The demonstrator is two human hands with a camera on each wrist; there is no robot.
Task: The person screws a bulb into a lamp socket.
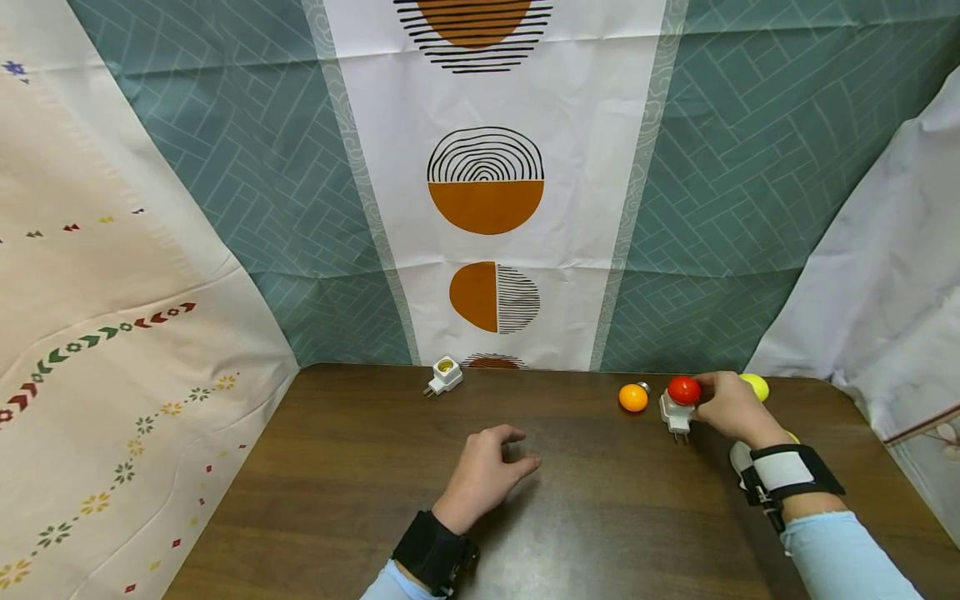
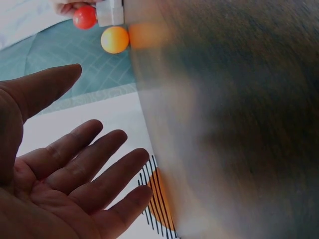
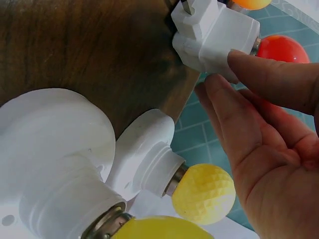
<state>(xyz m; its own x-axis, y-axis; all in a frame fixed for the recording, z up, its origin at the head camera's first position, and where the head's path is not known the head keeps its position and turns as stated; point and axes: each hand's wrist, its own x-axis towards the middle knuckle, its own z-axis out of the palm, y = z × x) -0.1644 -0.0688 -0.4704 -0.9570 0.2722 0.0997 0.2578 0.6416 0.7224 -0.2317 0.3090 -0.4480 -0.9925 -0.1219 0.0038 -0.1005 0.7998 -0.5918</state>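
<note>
My right hand is at the back right of the table, its thumb and fingers pinching the side of a white plug-in bulb socket. A red bulb sits in that socket, and the plug's metal pins point toward the table's front. Beside it on the left lies an orange bulb with its metal base showing. My left hand hovers over the middle of the table, thumb and fingers spread and holding nothing. Another white plug-in socket, with no bulb in it, lies at the back edge, left of centre.
Right of my right hand, two round white lamp holders carry a textured yellow bulb and a smooth yellow bulb. My wrist partly hides them in the head view. A patterned curtain hangs behind the brown table.
</note>
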